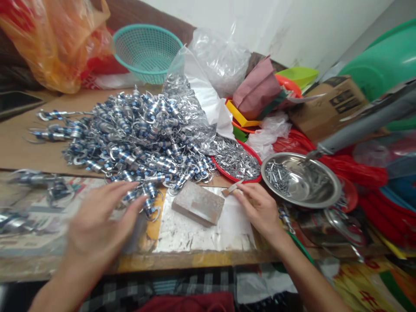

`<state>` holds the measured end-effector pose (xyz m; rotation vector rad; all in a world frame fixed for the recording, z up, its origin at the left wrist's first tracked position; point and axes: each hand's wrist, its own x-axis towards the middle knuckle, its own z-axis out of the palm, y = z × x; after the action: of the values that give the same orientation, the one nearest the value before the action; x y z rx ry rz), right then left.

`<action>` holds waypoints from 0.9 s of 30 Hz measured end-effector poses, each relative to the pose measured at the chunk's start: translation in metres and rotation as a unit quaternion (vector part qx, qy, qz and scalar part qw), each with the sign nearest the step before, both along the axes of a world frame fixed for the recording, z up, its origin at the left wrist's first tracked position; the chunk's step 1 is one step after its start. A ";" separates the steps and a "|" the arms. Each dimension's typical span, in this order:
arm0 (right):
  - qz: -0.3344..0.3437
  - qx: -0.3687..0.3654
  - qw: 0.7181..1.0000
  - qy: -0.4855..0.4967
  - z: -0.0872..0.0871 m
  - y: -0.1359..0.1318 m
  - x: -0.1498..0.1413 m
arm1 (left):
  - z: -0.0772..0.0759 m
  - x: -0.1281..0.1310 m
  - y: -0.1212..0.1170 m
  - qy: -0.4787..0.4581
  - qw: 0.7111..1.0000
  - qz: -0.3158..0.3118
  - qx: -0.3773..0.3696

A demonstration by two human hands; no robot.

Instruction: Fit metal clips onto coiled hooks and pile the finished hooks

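Observation:
My left hand [100, 216] is blurred, its thumb and fingers apart, at the front edge of a large pile of metal hook fittings with blue bands [130, 130]. I cannot tell whether its fingertips touch the nearest fittings. A grey metal block [198, 203] lies on a pale, worn plate [178, 236] between my hands. My right hand [260, 208] is closed on a small flat strip with a brown end [232, 188], just right of the block. Beyond that hand, a red dish [236, 178] holds many small metal pieces.
A steel bowl [300, 201] with metal pins stands at right, under a grey bar [367, 119]. Behind are a teal basket [147, 32], plastic bags [221, 60] and a cardboard box [331, 104]. More fittings [42, 180] lie at left. The wooden table edge [182, 261] runs in front.

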<state>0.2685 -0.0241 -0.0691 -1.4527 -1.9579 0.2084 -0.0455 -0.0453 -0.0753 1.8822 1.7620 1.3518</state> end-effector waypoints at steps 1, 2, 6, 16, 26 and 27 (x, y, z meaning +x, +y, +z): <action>0.030 0.013 0.999 0.011 0.004 0.001 -0.010 | 0.000 0.014 0.007 0.064 0.996 -0.038 0.048; 0.066 0.021 0.997 0.015 0.007 0.001 -0.020 | 0.002 0.027 0.016 0.106 0.988 -0.095 0.063; 0.171 0.007 0.985 -0.019 0.006 -0.009 -0.050 | 0.013 0.052 0.060 0.297 0.923 -0.244 0.001; 0.122 0.084 0.987 -0.057 -0.032 -0.019 -0.073 | 0.016 0.051 0.101 0.396 0.849 -0.349 0.012; 0.086 0.064 0.994 -0.029 -0.035 -0.018 -0.082 | 0.023 0.052 0.116 0.372 0.883 -0.285 0.035; 0.085 0.057 0.994 -0.033 -0.034 -0.020 -0.082 | 0.022 0.053 0.116 0.365 0.886 -0.284 0.034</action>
<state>0.1862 -0.0439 -0.1031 -1.2351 -2.1136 0.1234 0.0072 0.0703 -0.0533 2.8810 1.1883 0.5130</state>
